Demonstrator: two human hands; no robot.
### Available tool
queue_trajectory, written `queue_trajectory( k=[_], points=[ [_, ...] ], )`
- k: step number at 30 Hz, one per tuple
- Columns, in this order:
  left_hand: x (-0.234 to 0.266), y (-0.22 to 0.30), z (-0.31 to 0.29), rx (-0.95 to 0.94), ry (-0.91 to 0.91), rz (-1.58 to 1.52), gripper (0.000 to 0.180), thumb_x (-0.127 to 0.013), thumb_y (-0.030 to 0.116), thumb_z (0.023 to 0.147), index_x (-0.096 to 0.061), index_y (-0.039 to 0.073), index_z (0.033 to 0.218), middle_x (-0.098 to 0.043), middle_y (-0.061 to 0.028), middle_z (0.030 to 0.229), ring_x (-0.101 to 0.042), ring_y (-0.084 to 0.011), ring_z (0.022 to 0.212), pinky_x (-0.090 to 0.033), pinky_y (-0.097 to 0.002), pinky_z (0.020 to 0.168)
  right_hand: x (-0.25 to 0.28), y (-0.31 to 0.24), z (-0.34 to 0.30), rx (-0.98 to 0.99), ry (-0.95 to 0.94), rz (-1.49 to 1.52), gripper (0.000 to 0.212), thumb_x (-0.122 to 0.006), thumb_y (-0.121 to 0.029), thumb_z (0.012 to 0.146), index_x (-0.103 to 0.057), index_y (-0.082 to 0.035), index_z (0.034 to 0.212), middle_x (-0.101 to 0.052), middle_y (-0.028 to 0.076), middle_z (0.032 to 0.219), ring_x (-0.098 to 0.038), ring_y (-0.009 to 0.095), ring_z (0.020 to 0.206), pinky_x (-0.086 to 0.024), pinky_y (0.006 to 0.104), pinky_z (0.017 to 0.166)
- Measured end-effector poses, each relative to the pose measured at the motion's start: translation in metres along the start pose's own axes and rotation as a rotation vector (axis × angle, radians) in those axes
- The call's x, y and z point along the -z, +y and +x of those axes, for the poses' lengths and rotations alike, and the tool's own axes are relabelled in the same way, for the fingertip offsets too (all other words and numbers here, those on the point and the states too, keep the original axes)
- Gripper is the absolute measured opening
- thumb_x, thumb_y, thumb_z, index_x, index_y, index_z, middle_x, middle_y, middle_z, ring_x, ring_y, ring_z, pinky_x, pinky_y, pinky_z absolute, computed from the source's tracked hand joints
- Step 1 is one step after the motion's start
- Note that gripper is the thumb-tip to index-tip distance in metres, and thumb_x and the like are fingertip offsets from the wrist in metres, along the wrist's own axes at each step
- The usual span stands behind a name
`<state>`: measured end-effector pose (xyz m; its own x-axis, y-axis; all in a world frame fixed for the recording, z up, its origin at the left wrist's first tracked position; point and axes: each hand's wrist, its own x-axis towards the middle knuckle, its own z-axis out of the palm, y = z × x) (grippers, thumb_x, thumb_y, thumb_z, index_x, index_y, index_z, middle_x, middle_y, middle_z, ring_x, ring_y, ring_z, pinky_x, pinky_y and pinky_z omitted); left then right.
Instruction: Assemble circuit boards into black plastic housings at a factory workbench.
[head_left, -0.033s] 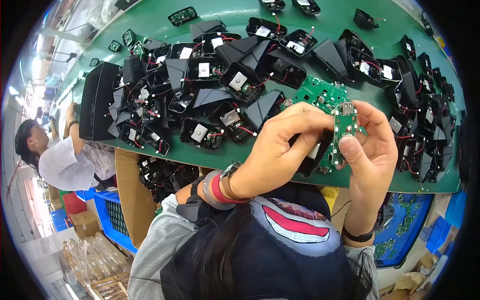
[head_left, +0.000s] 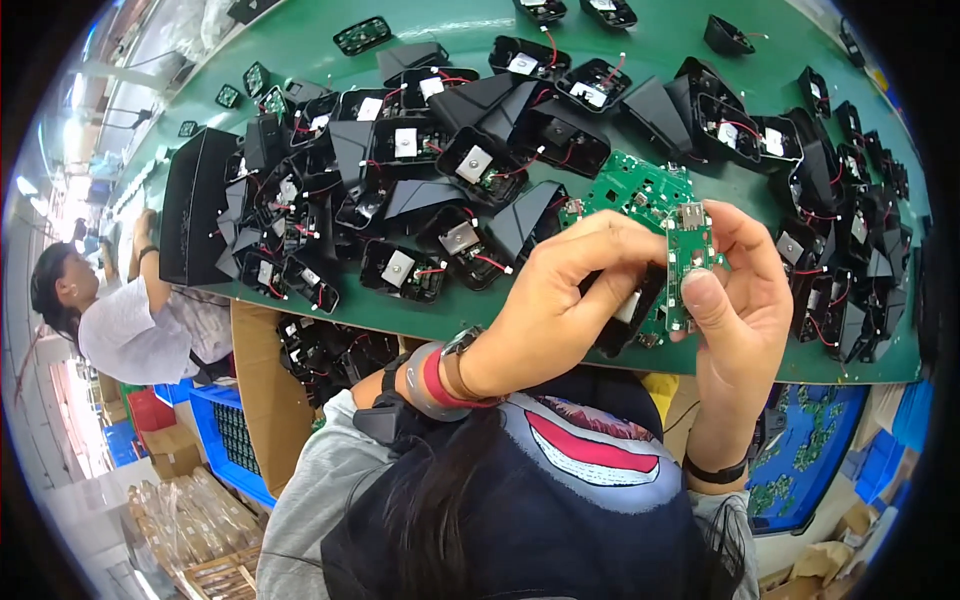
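A narrow green circuit board with a silver USB socket at its far end is held up between my two hands over the near edge of the table. My right hand grips it, thumb pressed on its face and fingers behind. From the left, my left hand is closed, its fingertips at the board's left edge. Under those fingers is a black plastic housing with a light-coloured part inside, mostly hidden. Just beyond the hands, several green circuit boards lie in a pile.
Many black housings with red wires crowd the green table, left and right. A large black box stands at the left. Below the edge are a cardboard box and a blue tray of boards. A person sits at far left.
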<state>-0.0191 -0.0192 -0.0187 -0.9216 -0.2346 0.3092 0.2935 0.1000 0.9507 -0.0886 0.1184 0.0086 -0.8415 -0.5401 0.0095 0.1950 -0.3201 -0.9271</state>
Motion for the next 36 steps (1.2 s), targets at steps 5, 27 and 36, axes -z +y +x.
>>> queue_trajectory(
  k=[5, 27, 36],
  points=[
    [-0.003, -0.004, -0.007, 0.210, -0.022, -0.256, 0.018, -0.045, -0.001, 0.091, -0.059, 0.000, 0.103, -0.059, -0.0028, 0.095, -0.055, -0.0101, 0.087, -0.044, -0.0239, 0.077, 0.009, 0.010, -0.001, -0.103, -0.034, 0.164, 0.047, -0.070, -0.006, 0.077, -0.049, 0.005, 0.119, -0.058, 0.006, 0.098, -0.058, 0.008, 0.071, -0.045, 0.0159, 0.047],
    [-0.008, -0.003, -0.003, -0.025, 0.042, 0.360, 0.024, -0.065, -0.001, 0.075, -0.067, 0.006, 0.098, -0.057, -0.0104, 0.093, -0.058, -0.0201, 0.077, -0.047, -0.0270, 0.066, 0.024, 0.033, -0.013, -0.064, 0.010, 0.292, 0.065, -0.080, -0.008, 0.066, -0.048, 0.006, 0.121, -0.057, 0.010, 0.106, -0.061, 0.012, 0.074, -0.050, 0.0196, 0.055],
    [-0.015, -0.001, -0.004, -0.040, -0.026, 0.407, 0.024, -0.066, -0.001, 0.073, -0.066, 0.006, 0.096, -0.056, -0.0095, 0.099, -0.060, -0.0201, 0.074, -0.049, -0.0273, 0.063, 0.026, 0.031, -0.023, 0.112, 0.053, 0.065, 0.059, -0.075, 0.000, 0.067, -0.049, 0.007, 0.120, -0.057, 0.008, 0.106, -0.059, 0.012, 0.089, -0.047, 0.0230, 0.082]
  ],
)
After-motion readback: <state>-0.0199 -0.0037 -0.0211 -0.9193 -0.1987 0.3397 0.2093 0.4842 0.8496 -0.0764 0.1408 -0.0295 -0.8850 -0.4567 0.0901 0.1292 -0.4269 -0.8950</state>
